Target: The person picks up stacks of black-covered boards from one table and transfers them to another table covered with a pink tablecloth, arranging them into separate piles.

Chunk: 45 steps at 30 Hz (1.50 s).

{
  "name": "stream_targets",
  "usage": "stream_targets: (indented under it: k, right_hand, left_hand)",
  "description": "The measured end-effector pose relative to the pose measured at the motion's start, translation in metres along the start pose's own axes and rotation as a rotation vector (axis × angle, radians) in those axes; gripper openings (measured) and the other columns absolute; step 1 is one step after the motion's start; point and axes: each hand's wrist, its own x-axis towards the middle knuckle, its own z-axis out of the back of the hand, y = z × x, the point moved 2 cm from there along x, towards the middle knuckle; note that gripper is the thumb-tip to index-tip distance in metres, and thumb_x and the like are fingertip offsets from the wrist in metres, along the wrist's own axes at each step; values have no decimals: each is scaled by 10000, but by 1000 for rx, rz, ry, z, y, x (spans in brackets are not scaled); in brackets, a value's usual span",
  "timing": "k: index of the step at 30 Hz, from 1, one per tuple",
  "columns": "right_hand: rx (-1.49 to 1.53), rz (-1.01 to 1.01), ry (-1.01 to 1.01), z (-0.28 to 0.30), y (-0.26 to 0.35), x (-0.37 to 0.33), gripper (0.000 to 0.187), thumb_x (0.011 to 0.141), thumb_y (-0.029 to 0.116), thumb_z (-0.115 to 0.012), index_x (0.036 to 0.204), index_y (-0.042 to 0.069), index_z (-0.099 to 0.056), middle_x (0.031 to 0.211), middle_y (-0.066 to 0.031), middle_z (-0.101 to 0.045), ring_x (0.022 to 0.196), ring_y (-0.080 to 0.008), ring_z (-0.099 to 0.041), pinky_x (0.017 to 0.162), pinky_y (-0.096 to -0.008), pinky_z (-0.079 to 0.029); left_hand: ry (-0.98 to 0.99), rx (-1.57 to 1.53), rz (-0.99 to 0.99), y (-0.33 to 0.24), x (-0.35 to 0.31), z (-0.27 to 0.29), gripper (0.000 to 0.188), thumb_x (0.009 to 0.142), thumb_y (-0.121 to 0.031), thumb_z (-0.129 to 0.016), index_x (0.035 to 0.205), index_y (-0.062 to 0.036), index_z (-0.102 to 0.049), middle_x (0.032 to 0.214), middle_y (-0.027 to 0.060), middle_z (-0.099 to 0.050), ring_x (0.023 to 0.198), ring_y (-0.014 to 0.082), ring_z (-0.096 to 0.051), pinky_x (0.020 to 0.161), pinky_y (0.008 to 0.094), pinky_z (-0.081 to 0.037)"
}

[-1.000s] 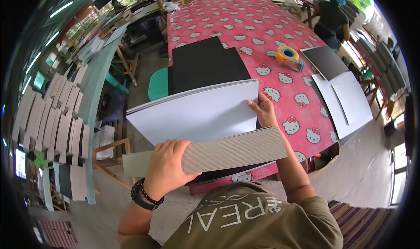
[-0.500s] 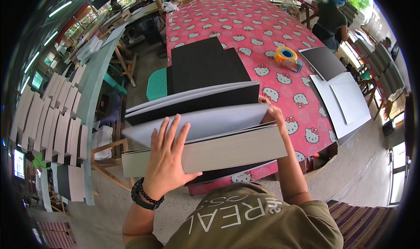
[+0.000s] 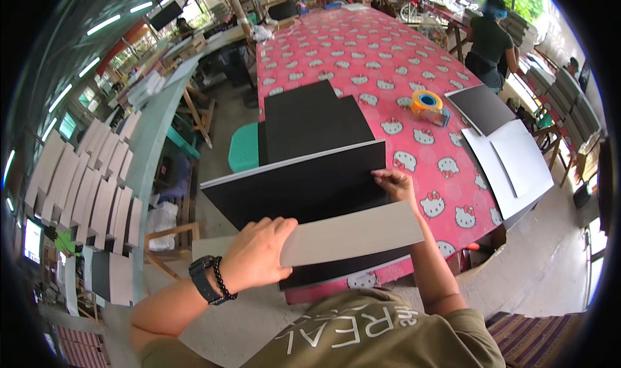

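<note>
A thick stack of pale sheets (image 3: 352, 232) stands on its side in front of me, its layered edges facing up. My left hand (image 3: 255, 255) grips the stack toward its left end, fingers over the far side and thumb on the near side. Just beyond it, a large black board (image 3: 304, 183) stands tilted, pale edges showing along its top. My right hand (image 3: 396, 185) is closed at the right edge of that board, thumb and fingertips pressed together; part of the grip is hidden. Another black board (image 3: 346, 267) lies under the near side of the stack.
Black boards (image 3: 304, 119) lie beyond on the pink patterned table (image 3: 414, 167), beside a green stool (image 3: 244, 148). A tape roll in a dispenser (image 3: 427, 102) and white sheets (image 3: 511, 157) are to the right. Stacked book blocks (image 3: 84, 180) line the left bench; a person (image 3: 488, 44) stands far right.
The white sheet my right hand held between stack and boards no longer shows; the black board's face is exposed. My left hand went from spread fingers to gripping the stack. The view shifted slightly.
</note>
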Motion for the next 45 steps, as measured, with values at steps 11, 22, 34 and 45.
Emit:
stream_targets:
  k: [11, 22, 34, 45]
  right_hand:
    - [117, -350, -122, 90, -52, -43, 167, 813, -43, -546, 949, 4, -629, 868, -9, -609, 823, -83, -544, 779, -229, -434]
    - [83, 12, 646, 38, 73, -81, 1182, 545, 521, -791, 1416, 64, -135, 1427, -203, -229, 1351, -309, -117, 1074, -442, -81]
    - [-419, 101, 382, 1, 51, -146, 739, 607, 342, -736, 1155, -4, -381, 1213, -206, -416, 1150, -320, -406, 947, -431, -330]
    - [-625, 88, 77, -38, 45, -169, 691, 742, 394, -625, 1269, 5, -404, 1300, -184, -380, 1205, -292, -365, 1012, -420, -290]
  left_hand:
    - [220, -2, -27, -36, -14, 69, 612, 560, -207, -759, 1071, -33, -472, 940, 142, -563, 863, 319, -556, 764, 382, -447]
    - [60, -66, -92, -5, 1, 31, 624, 525, -164, -771, 1077, -77, -494, 978, 83, -569, 912, 290, -537, 814, 385, -409]
    - [-386, -176, 114, 81, -103, 26, 1165, 446, -362, -853, 1385, -62, -231, 1438, 154, -184, 1337, 287, -174, 1070, 421, -181]
    - [-816, -1508, 303, 152, -130, -170, 553, 931, -313, -422, 1380, -39, -251, 1397, 136, -322, 1284, 234, -312, 1063, 371, -256]
